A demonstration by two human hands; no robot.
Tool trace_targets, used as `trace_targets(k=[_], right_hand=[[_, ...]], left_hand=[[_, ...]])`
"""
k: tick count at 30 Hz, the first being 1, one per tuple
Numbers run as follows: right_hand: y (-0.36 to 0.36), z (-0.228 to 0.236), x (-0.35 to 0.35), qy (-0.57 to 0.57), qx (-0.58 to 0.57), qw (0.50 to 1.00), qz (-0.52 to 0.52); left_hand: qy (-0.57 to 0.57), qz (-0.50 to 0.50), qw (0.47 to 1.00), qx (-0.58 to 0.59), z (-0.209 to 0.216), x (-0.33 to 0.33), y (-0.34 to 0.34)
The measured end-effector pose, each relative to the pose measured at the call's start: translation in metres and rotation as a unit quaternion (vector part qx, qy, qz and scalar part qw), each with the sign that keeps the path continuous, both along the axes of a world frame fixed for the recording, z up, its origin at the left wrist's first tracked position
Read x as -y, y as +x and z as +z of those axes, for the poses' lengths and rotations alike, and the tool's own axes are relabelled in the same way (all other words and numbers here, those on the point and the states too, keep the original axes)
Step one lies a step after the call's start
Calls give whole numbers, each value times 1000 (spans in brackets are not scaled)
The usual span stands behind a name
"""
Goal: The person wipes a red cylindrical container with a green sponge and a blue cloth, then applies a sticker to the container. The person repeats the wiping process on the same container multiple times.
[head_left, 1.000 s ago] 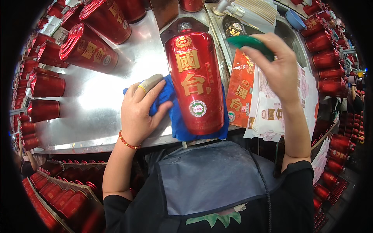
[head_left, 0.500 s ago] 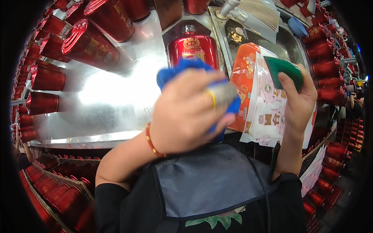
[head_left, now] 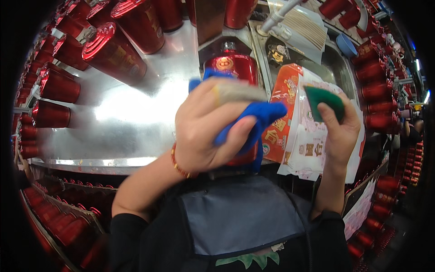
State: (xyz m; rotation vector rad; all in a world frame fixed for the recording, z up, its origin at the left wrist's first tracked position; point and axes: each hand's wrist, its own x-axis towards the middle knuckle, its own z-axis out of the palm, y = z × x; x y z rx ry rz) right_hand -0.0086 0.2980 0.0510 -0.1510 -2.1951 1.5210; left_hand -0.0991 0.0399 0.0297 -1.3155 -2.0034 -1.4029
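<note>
A glossy red bottle with a gold emblem lies flat in front of me, its neck pointing away. Over its middle, my left hand grips a crumpled blue cloth, thumb folded against it. A pale wrap covers part of its fingers, blurred by motion. Most of the bottle's body is hidden under hand and cloth. To the right, my right hand pinches a flat green scraper between thumb and fingers, raised above a pile of white printed label sheets. An orange-red printed sheet lies beside them.
Several red tapered containers stand on the shiny metal table at left. Behind the sheets are a metal sink, a pipe and a blue bowl. Racks of red containers line both sides.
My left hand has shifted on the bottle, and the cloth now bulges out between thumb and fingers. The right hand with the scraper sits slightly lower and further left. The whole view has shifted a little.
</note>
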Motion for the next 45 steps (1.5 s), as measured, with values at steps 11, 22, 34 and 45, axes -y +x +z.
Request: trace_targets(k=[11,22,34,45], right_hand=[[-47,29,50,406,-153,878,205],[-83,32,-27,102,100,985,92],[-164,-77,-216,87,401,911,-41],[-216,-86,-167,489,338,802,58]], left_hand=[[-280,332,901,-7,-25,98,58],[-119,103,979,128,-46,16,51],[-121,63,969,207,-58,26,59],[-206,112,958,163,-55,20,65]])
